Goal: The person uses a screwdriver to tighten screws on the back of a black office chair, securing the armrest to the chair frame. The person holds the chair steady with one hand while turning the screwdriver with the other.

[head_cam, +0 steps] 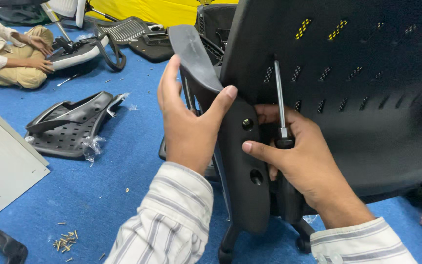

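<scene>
Head view, centre of frame. Left hand (187,128) wraps the black armrest bracket (240,161), thumb across its front face, fingers curled behind its upper edge; grasp firm. The bracket runs from the upper centre down to the lower centre, lying against the edge of the black chair seat shell (348,98), which fills the right half of the frame. Two holes on the bracket face: the upper holds a bolt head (247,124), the lower hole (256,176) is open.

Right hand (303,161) is closed around the dark handle of a screwdriver (280,105); the metal shaft points up along the seat shell, tip not engaged with either hole. Thumb tip rests on the bracket between the two holes.

Lower left: scatter of brass-coloured screws (65,240) on the blue carpet (113,186). Left of centre: a perforated black seat pan (67,127) with clear plastic wrap (93,146) bunched at its corner. Far left: flat grey panel (1,161). Upper left: another person (10,54) seated on the floor, hands at a chair part. Top centre: yellow sheet (157,10). No labels legible.
</scene>
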